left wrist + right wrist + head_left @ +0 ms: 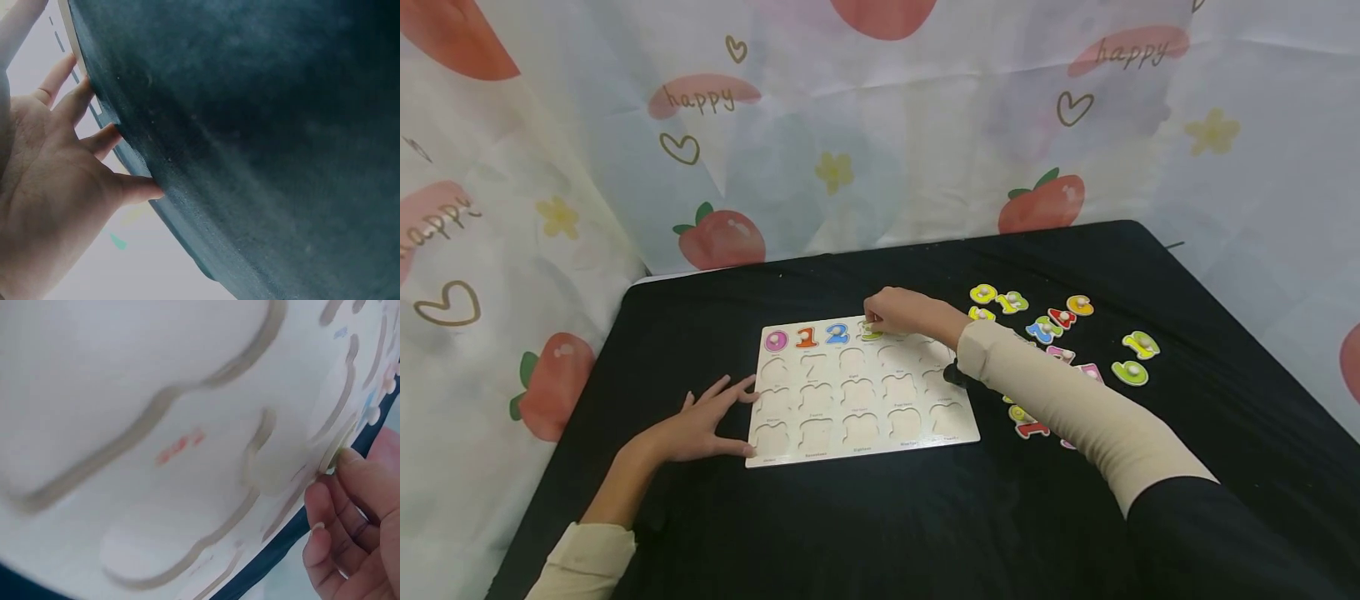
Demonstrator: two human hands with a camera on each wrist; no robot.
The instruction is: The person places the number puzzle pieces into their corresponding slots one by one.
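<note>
A pale wooden number puzzle board (pixel 835 433) lies on the black cloth, with rows of shaped recesses. In its top row sit a pink 0 (pixel 776 340), an orange-red 1 (pixel 807 337) and a blue 2 (pixel 837 334). Beside the 2, my right hand (pixel 906 312) pinches a yellow-green 3 puzzle piece (pixel 871 336) at its recess. In the right wrist view the thumb and curled fingers (pixel 356 469) meet at the piece near the board's edge. My left hand (pixel 696 425), fingers spread, touches the board's left edge with thumb and fingertips; its palm (pixel 56 169) shows in the left wrist view.
Loose number pieces lie scattered right of the board, some hidden under the right forearm (pixel 1075 408). Among them are a red 4 (pixel 1062 318), an orange 6 (pixel 1080 305) and a green 9 (pixel 1130 372). A printed curtain (pixel 880 167) hangs behind the black-covered table (pixel 865 533).
</note>
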